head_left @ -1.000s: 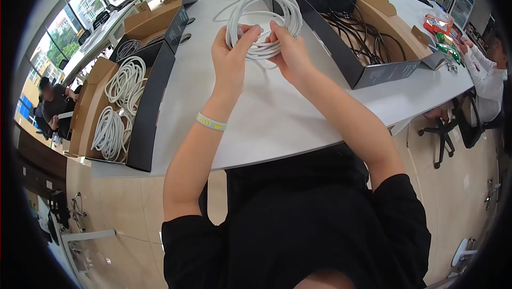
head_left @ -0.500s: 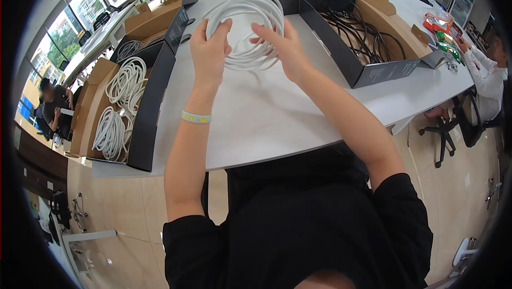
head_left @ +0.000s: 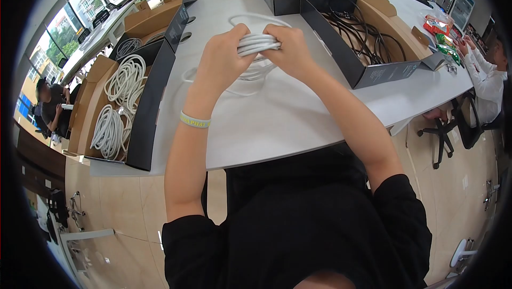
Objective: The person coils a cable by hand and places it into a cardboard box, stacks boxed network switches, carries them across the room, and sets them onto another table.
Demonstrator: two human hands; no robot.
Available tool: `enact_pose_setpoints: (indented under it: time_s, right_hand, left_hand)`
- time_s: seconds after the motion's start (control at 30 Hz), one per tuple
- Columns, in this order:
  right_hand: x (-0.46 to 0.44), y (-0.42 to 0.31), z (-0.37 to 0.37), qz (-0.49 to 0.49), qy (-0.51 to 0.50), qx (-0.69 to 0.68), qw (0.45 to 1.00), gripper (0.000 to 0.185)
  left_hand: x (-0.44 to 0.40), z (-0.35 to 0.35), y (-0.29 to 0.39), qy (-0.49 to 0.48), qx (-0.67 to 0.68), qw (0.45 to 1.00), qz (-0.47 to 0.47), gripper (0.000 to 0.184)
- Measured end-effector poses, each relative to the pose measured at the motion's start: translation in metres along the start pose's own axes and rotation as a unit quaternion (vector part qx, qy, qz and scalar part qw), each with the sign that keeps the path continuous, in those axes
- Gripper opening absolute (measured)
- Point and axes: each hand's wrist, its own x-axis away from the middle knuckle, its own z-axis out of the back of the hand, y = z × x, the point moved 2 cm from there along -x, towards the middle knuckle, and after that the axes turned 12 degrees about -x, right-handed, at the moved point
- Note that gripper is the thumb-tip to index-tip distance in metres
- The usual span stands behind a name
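Observation:
A coil of white cable [head_left: 258, 45] is gripped between my two hands above the white table [head_left: 240, 134]. Its strands run bunched side by side from one fist to the other. My left hand [head_left: 226, 54] wraps around the bundle's left part, with a light wristband [head_left: 195, 120] on that wrist. On the right part, my right hand [head_left: 288, 46] is closed with its thumb on top. Loops of the same cable hang below and behind my hands, and one loop reaches past them at the back. The cable's ends are not distinguishable.
At the left, an open box [head_left: 143, 123] holds white cable coils [head_left: 126, 81]; another box [head_left: 173, 27] stands behind it. Black cables [head_left: 368, 38] lie in a box [head_left: 384, 73] at the right, with a further box [head_left: 277, 3] behind. People sit at both sides.
The coil, held up as an open ring facing me, is now tipped flatter and lower. Both hands have come closer together, and my right fingers have closed around the strands.

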Motion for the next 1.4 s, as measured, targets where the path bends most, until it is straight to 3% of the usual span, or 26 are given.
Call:
enact_pose_setpoints:
  time_s: [0.1, 0.17, 0.3, 0.37, 0.4, 0.43, 0.47, 0.6, 0.73, 0.8, 0.87, 0.97, 1.03, 1.1, 1.13, 1.2, 1.33, 1.4]
  right_hand:
    - [-0.004, 0.003, 0.002, 0.013, 0.032, -0.006, 0.999, 0.016]
    - [-0.004, 0.010, 0.005, -0.006, 0.072, -0.028, 0.997, 0.013]
    - [-0.006, 0.013, 0.011, -0.055, 0.123, -0.154, 0.979, 0.008]
    - [-0.009, 0.008, 0.016, -0.114, 0.183, -0.328, 0.920, 0.005]
    - [-0.008, 0.007, 0.016, -0.114, 0.194, -0.378, 0.898, 0.005]
    - [-0.009, 0.009, 0.016, -0.113, 0.194, -0.377, 0.899, 0.005]
    - [-0.008, 0.012, 0.016, -0.132, 0.194, -0.443, 0.865, 0.006]
    - [-0.006, 0.016, 0.014, -0.193, 0.204, -0.568, 0.774, 0.010]
    - [-0.005, 0.014, 0.005, -0.196, 0.185, -0.574, 0.773, 0.013]
    - [-0.005, 0.011, -0.001, -0.226, 0.179, -0.557, 0.779, 0.025]
    - [-0.004, 0.011, 0.000, -0.235, 0.150, -0.542, 0.793, 0.023]
    - [-0.005, 0.011, 0.005, -0.227, 0.087, -0.517, 0.821, 0.017]
    - [-0.006, 0.009, 0.006, -0.209, 0.051, -0.508, 0.834, 0.020]
    - [-0.009, 0.005, 0.008, -0.129, 0.001, -0.410, 0.903, 0.035]
    - [-0.008, 0.003, 0.008, -0.127, 0.001, -0.409, 0.904, 0.035]
    - [-0.006, -0.001, 0.008, -0.126, -0.003, -0.125, 0.984, 0.037]
    - [-0.004, 0.009, 0.004, -0.151, 0.082, -0.135, 0.976, 0.058]
    - [-0.005, 0.010, 0.007, -0.040, 0.125, -0.124, 0.984, 0.048]
  left_hand:
    - [-0.001, -0.003, 0.005, 0.085, 0.029, 0.996, -0.006, 0.021]
    - [-0.002, -0.002, 0.009, 0.132, 0.022, 0.986, 0.095, 0.024]
    - [-0.004, -0.007, -0.005, 0.078, 0.132, 0.973, 0.172, 0.026]
    - [-0.004, -0.017, -0.018, -0.005, 0.295, 0.931, 0.216, 0.026]
    - [-0.003, -0.019, -0.017, -0.004, 0.295, 0.931, 0.215, 0.026]
    - [-0.002, -0.023, -0.015, -0.029, 0.376, 0.900, 0.217, 0.024]
    - [-0.001, -0.026, -0.012, -0.055, 0.454, 0.862, 0.217, 0.023]
    - [-0.003, -0.025, -0.001, -0.045, 0.540, 0.818, 0.195, 0.020]
    - [-0.002, -0.019, 0.007, 0.047, 0.536, 0.822, 0.187, 0.017]
    - [-0.001, -0.017, 0.005, 0.081, 0.526, 0.825, 0.194, 0.017]
    - [-0.001, -0.014, -0.001, 0.074, 0.423, 0.888, 0.163, 0.016]
    - [-0.004, -0.004, -0.002, 0.131, 0.306, 0.931, 0.152, 0.013]
    - [-0.003, 0.002, -0.006, 0.110, 0.235, 0.956, 0.139, 0.012]
    - [-0.003, 0.006, -0.010, 0.091, 0.164, 0.974, 0.123, 0.012]
    - [-0.003, 0.007, -0.010, 0.089, 0.125, 0.985, 0.082, 0.015]
    - [-0.003, 0.009, -0.009, 0.090, 0.084, 0.992, 0.041, 0.018]
    - [-0.002, 0.015, -0.001, 0.077, 0.041, 0.996, -0.006, 0.021]
    - [-0.001, 0.016, 0.002, 0.073, 0.032, 0.997, -0.017, 0.022]
